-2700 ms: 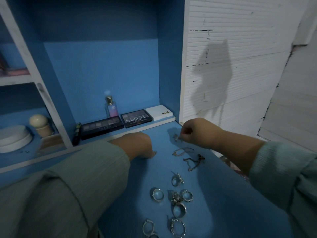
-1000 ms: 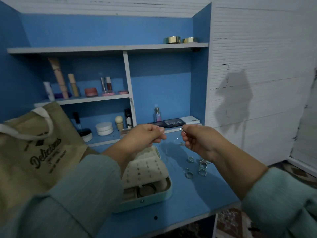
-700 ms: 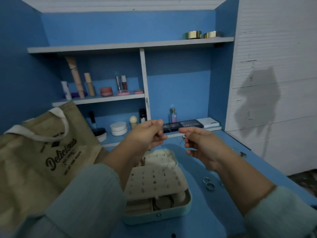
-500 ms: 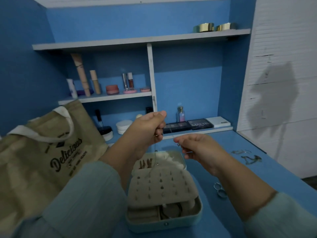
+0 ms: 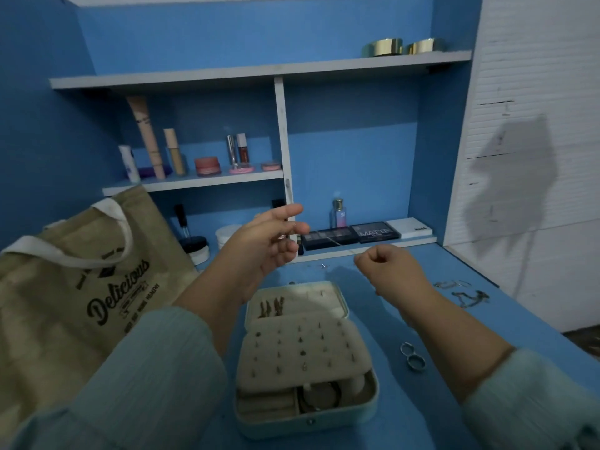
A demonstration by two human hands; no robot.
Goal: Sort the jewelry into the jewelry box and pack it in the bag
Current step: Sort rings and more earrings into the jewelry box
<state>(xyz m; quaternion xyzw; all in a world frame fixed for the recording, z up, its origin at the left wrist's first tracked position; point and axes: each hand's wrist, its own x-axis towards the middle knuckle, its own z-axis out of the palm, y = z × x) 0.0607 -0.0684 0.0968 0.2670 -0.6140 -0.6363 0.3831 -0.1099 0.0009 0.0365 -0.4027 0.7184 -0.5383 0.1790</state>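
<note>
The open jewelry box (image 5: 367, 404) stands on the blue desk in front of me, its cream earring panel (image 5: 302, 349) folded over the tray and its lid (image 5: 328, 297) lying flat behind. My left hand (image 5: 266, 245) hovers above the box with fingers spread, holding nothing. My right hand (image 5: 386, 266) is raised to the right of it, fingers curled and pinching a thin chain (image 5: 334, 242) that barely shows. Two rings (image 5: 412, 357) lie right of the box. More chains (image 5: 462, 292) lie at the desk's right edge. The burlap bag (image 5: 81, 287) stands at the left.
Eyeshadow palettes (image 5: 354, 235) and a small perfume bottle (image 5: 338, 213) line the back ledge. Cosmetics fill the middle shelf (image 5: 194, 180). A tiny silver piece (image 5: 323, 265) lies behind the box. The desk ends at the right, by the white wall (image 5: 535, 157).
The view pulled back from the rings to the whole desk. Both hands lifted a thin chain above the box; my left hand has now let go and spread its fingers.
</note>
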